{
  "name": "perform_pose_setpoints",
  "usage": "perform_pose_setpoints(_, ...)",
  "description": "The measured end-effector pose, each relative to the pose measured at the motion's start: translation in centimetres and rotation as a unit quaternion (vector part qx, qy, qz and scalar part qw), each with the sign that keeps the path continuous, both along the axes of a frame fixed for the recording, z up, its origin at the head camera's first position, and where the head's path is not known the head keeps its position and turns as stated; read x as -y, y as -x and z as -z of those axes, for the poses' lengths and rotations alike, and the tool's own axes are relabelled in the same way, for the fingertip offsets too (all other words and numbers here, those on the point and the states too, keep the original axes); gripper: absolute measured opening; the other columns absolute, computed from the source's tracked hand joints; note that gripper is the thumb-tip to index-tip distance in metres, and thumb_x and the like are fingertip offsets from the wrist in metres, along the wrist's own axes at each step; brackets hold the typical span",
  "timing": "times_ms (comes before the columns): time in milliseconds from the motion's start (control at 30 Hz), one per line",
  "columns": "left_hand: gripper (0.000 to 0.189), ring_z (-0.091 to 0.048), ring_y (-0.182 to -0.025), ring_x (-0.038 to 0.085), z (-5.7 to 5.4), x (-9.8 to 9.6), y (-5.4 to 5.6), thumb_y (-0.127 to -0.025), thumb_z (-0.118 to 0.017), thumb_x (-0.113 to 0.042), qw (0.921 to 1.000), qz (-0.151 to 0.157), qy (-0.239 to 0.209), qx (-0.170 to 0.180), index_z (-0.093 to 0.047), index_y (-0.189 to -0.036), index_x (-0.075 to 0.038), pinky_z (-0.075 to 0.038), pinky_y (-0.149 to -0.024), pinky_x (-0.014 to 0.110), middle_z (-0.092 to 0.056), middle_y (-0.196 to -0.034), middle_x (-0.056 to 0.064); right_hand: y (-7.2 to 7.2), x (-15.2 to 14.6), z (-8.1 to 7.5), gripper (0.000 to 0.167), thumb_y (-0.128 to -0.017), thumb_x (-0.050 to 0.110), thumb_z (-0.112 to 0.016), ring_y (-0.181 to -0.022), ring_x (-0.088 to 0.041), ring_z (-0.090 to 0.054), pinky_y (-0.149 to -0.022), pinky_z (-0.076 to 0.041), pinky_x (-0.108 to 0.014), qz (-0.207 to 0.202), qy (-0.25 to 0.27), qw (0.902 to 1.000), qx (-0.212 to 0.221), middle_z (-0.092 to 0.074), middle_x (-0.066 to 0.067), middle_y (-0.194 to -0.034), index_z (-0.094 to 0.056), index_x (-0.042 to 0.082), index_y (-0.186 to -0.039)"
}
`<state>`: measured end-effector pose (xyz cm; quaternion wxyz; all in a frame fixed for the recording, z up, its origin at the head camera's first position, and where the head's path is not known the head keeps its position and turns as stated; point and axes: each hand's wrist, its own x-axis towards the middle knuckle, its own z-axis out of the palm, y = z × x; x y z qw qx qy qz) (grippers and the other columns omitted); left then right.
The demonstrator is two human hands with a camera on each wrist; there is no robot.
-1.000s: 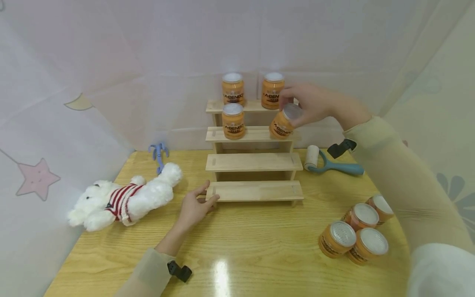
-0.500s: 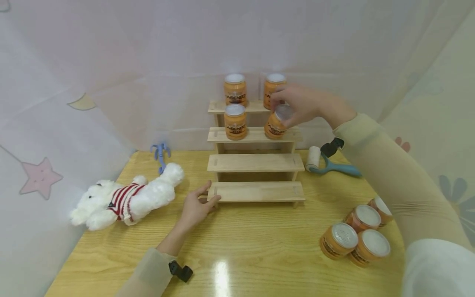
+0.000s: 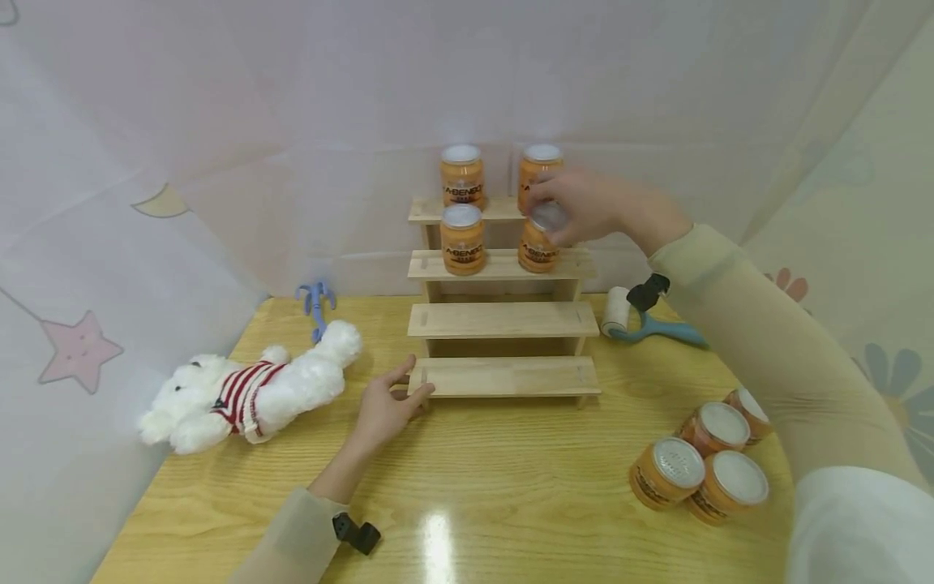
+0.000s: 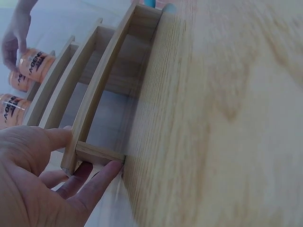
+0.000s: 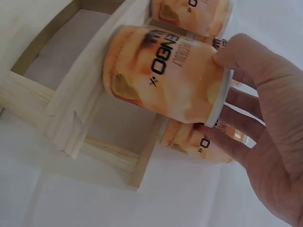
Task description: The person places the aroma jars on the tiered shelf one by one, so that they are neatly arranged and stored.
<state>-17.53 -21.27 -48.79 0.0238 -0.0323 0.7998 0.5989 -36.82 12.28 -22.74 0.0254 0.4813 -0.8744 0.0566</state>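
A stepped wooden shelf [image 3: 503,320] stands at the back of the table. With fingers and thumb around the rim, my right hand [image 3: 601,204] grips an orange can [image 3: 538,253] by its silver-lidded top. In the right wrist view that can [image 5: 151,71] has its base against the second tier from the top, at the right. To its left is a matching can [image 3: 463,243], and on the top tier are two more, the left can [image 3: 462,180] and the right can [image 3: 536,174], partly hidden by my hand. My left hand [image 3: 383,412] holds the left end of the lowest tier, thumb on top.
Several orange cans [image 3: 666,474] stand grouped at the table's right. A teal-handled roller [image 3: 664,328] lies right of the shelf. At left are a white plush toy [image 3: 295,389] in a striped top and a small blue claw-like object [image 3: 315,308]. A curtain [image 3: 350,97] hangs behind.
My right hand has moved left with its can, which has gone from tilted to about upright on the second tier. My left hand has kept its place on the shelf.
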Motion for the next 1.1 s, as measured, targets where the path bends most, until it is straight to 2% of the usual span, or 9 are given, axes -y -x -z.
perform_pose_setpoints(300, 0.075, -0.078, -0.1, 0.035, 0.0, -0.1, 0.1, -0.1, -0.078, -0.022, 1.0, -0.001, -0.004, -0.001, -0.041, -0.164, -0.009, -0.07, -0.079, 0.032, -0.051, -0.138, 0.023, -0.3, -0.1, 1.1, 0.045, -0.096, 0.011, -0.069, -0.12, -0.041, -0.067, -0.104, -0.059, -0.057, 0.0, -0.011, 0.9997, -0.024, -0.064, -0.021, -0.14, -0.067, 0.001, -0.14)
perform_pose_setpoints(533, 0.075, -0.078, -0.1, 0.033, 0.1, -0.1, 0.1, -0.1, -0.078, -0.02, 1.0, 0.0, 0.003, 0.001, -0.04, -0.164, -0.008, -0.07, -0.08, 0.031, -0.051, -0.138, 0.024, -0.6, -0.3, 1.5, 0.06, -0.096, 0.019, -0.079, -0.134, -0.043, -0.06, -0.118, -0.051, -0.057, 0.008, -0.035, 0.999, -0.027, -0.057, -0.022, -0.152, -0.059, -0.001, -0.149)
perform_pose_setpoints(867, 0.075, -0.078, -0.101, 0.03, -0.1, 0.0, 0.0, -0.1, -0.078, -0.021, 1.0, -0.002, 0.006, 0.006, -0.04, -0.164, -0.01, -0.07, -0.079, 0.029, -0.051, -0.14, 0.022, -0.6, -0.2, 1.8, 0.061, -0.097, 0.013, -0.077, -0.136, -0.045, -0.059, -0.118, -0.052, -0.058, 0.001, -0.021, 0.9994, -0.027, -0.054, -0.025, -0.154, -0.055, -0.004, -0.151)
perform_pose_setpoints(1100, 0.075, -0.077, -0.105, 0.035, -0.2, 0.1, 0.0, -0.101, -0.077, -0.024, 1.0, 0.002, 0.003, 0.005, -0.04, -0.165, -0.011, -0.07, -0.081, 0.032, -0.05, -0.143, 0.024, -0.6, -0.4, 1.9, 0.06, -0.098, 0.013, -0.076, -0.139, -0.045, -0.057, -0.119, -0.051, -0.058, -0.005, -0.01, 0.9996, -0.026, -0.054, -0.025, -0.155, -0.055, -0.004, -0.152)
